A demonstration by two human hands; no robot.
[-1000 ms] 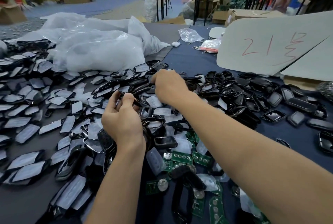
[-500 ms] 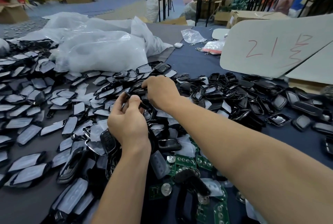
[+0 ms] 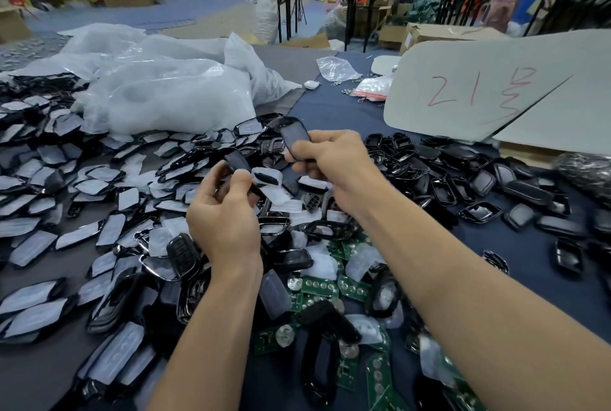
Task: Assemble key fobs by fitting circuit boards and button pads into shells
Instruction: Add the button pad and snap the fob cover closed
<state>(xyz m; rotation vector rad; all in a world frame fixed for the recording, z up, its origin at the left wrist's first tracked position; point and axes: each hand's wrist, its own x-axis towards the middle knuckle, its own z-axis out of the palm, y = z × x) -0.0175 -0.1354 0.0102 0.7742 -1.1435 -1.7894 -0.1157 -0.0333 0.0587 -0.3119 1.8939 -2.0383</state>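
The right hand (image 3: 330,159) pinches a glossy black oval shell half (image 3: 295,136) above the bench (image 3: 334,106), while the left hand's (image 3: 224,212) grip closes on another dark fob piece (image 3: 238,161). Neither shows a board or pad fitted, and the loose green circuit boards (image 3: 319,286), translucent button pads (image 3: 276,295) and heaped empty black shells (image 3: 463,185) suggest most work remains.

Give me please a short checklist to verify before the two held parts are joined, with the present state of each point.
1. Right hand holds a black shell: ok.
2. Left hand holds a dark part in its fingertips: ok.
3. Both parts lifted above the pile: ok.
4. Circuit board already inside either part: cannot tell.
5. Spare green circuit boards close to the hands: ok.
6. The two parts aligned for fitting: not ok, they are apart.
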